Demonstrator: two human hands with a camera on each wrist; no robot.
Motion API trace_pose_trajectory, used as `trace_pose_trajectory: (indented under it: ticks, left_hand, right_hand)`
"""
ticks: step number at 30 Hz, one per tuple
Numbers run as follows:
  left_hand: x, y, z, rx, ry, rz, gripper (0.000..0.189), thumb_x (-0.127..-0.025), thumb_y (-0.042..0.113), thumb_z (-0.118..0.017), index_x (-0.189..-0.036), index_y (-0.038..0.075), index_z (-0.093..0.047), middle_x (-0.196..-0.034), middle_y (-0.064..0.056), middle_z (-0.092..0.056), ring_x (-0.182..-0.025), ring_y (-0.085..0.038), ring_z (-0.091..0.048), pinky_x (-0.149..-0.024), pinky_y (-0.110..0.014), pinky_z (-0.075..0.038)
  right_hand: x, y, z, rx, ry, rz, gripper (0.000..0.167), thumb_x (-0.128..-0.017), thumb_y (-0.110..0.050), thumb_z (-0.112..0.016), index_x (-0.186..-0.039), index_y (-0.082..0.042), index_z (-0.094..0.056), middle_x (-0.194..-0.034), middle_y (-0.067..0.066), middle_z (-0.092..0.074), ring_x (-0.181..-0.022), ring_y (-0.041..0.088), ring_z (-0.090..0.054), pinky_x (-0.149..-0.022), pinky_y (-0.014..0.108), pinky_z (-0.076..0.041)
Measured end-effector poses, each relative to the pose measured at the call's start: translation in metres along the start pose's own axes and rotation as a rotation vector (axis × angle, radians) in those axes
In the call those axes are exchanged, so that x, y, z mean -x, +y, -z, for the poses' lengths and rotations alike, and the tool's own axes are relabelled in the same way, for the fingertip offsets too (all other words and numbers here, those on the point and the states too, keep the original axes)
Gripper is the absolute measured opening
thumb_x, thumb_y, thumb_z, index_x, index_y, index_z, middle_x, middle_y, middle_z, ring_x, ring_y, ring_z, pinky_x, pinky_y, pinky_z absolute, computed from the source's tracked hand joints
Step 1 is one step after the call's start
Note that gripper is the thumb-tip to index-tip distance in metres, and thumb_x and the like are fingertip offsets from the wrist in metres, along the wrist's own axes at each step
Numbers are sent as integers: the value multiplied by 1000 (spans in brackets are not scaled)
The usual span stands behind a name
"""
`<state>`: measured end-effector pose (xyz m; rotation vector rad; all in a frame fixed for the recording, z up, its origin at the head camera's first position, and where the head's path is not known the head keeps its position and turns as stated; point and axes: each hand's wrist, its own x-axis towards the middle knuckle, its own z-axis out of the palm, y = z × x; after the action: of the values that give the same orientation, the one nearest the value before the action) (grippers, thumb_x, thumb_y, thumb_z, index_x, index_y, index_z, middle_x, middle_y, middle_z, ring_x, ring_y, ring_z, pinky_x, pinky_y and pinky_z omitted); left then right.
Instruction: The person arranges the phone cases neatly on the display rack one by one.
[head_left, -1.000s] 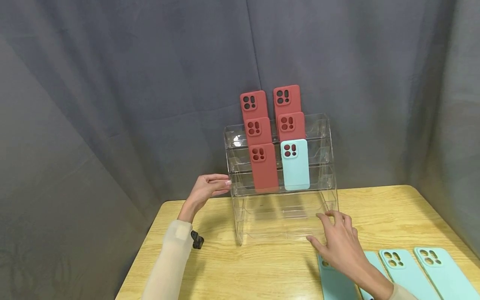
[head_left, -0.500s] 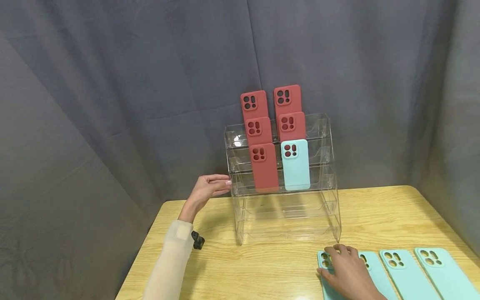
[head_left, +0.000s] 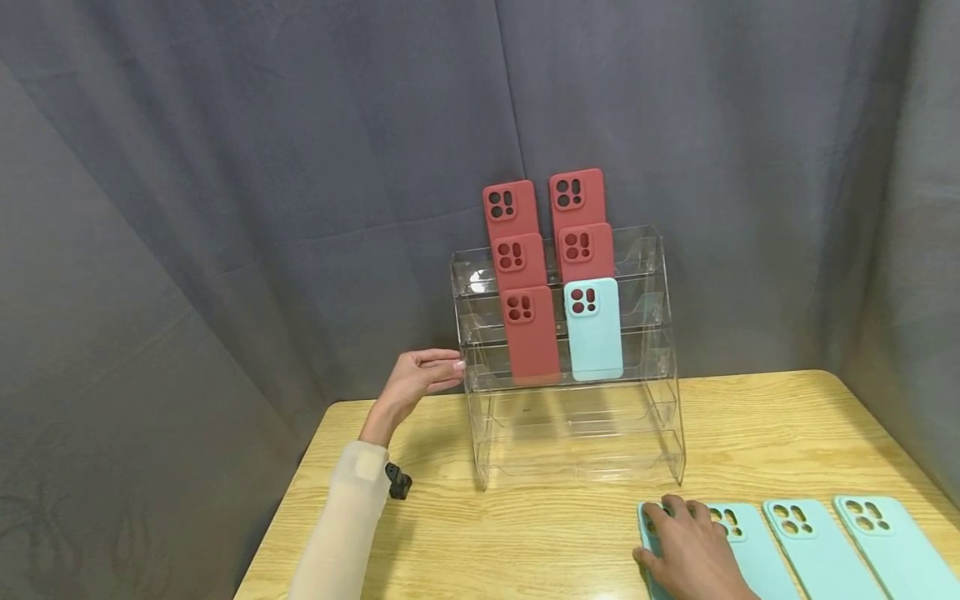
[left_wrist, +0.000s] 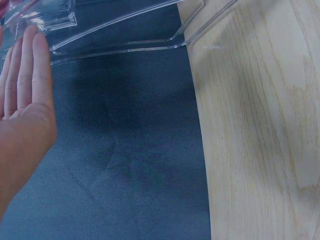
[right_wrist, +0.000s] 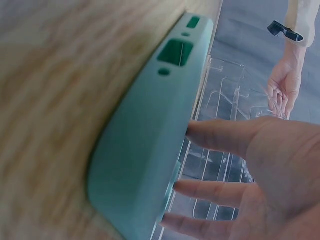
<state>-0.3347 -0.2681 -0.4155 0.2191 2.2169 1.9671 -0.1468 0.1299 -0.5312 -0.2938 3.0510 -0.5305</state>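
Note:
A clear acrylic tiered rack stands on the table, holding several red phone cases and one mint phone case at the front right of the filled tiers. My left hand has its fingers straight and meets the rack's left side; the left wrist view shows the extended fingers by the clear plastic. At the front right, my right hand is over the leftmost mint phone case on the table. Its thumb and fingertips touch that case's edge and back, without curling round it. The hand covers much of that case.
More mint phone cases lie side by side to the right of my right hand. The wooden table backs onto a grey curtain. A small black device sits at my left wrist.
My right hand has moved down from beside the rack's lower right corner onto the leftmost mint case on the table. My left hand stays at the rack's side.

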Motion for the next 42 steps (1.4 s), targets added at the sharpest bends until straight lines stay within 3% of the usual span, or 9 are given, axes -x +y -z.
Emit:
trace_pose_trajectory:
  ticks: [5, 9, 15, 23, 30, 36, 42]
  left_hand:
    - [0, 0, -1, 6, 7, -1, 40, -97, 10, -76, -134, -3, -67, -118, -13, -77, -102, -16, -79, -111, -52, -53]
    - [1, 0, -1, 5, 4, 0, 41, -97, 11, -76, -134, -3, -67, -116, -9, -78, -102, -16, -79, -110, -50, -54]
    - [3, -2, 1, 7, 0, -4, 43, -97, 12, -76, -135, -3, -65, -118, -11, -77, -103, -17, -78, -114, -57, -50]
    - [2, -3, 2, 4, 9, -12, 42, -97, 11, -77, -134, -4, -66, -113, -7, -78, -101, -16, -79, -104, -44, -59]
    - [1, -3, 1, 13, 0, -10, 41, -97, 10, -76, -134, -5, -66, -111, -6, -79, -100, -15, -79, -109, -51, -55]
    - [1, 0, 0, 16, -3, -9, 42, -97, 11, -76, -135, -5, -65, -113, -6, -78, -101, -16, -79, -110, -51, -54]
    - [1, 0, 0, -2, 0, -9, 43, -97, 13, -76, -136, -4, -65, -114, -7, -78, -101, -15, -78, -110, -51, -54]
  right_hand:
    - [0, -1, 0, -6, -22, 1, 63, -82, -44, -88, -129, -6, -70, -132, 27, -64, -115, 57, -58, -79, 75, -53]
    - [0, -2, 0, -7, -44, -4, 63, -83, -43, -87, -131, -6, -69, -134, 27, -63, -114, 59, -57, -77, 76, -53]
    - [0, -6, 0, -16, -52, 10, 62, -83, -41, -87, -130, -7, -68, -134, 26, -64, -112, 59, -57, -73, 77, -54]
    - [-2, -11, 2, -14, -40, 19, 59, -82, -37, -89, -128, -6, -69, -133, 24, -66, -107, 53, -59, -70, 79, -54]
    - [-6, -16, 4, -95, -40, -22, 58, -77, -22, -85, -129, -4, -69, -129, 23, -68, -106, 52, -58, -71, 86, -48]
    - [-13, -27, 15, -140, -40, -33, 63, -77, -25, -84, -134, -6, -67, -134, 21, -64, -115, 56, -56, -68, 75, -54]
    - [-15, -43, 29, -149, 48, 18, 61, -79, -24, -84, -135, -8, -67, -135, 19, -63, -120, 56, -57, -67, 64, -58]
